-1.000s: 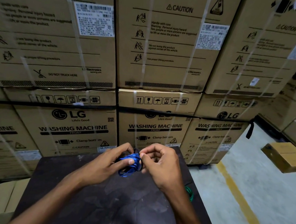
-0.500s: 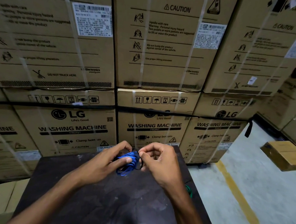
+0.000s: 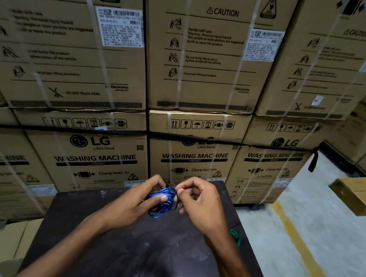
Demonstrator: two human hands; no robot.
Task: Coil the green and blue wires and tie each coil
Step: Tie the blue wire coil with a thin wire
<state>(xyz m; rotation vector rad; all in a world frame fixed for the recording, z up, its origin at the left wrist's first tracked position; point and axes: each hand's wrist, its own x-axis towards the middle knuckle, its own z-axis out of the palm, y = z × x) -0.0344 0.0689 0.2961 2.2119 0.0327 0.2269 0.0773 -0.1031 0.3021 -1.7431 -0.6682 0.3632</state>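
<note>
A small coil of blue wire is held above the far part of a dark table. My left hand grips the coil, thumb across its front and fingers curled behind it. My right hand pinches a thin black tie that loops around the coil's right side. A coil of green wire lies on the table's right edge, mostly hidden behind my right forearm.
Stacked cardboard washing machine boxes form a wall just beyond the table. A small cardboard box lies on the concrete floor at right, near a yellow floor line. More cardboard sits at lower left.
Both hands stay on the blue coil with only small finger shifts around the black tie. The coil has turned slightly in my left hand.
</note>
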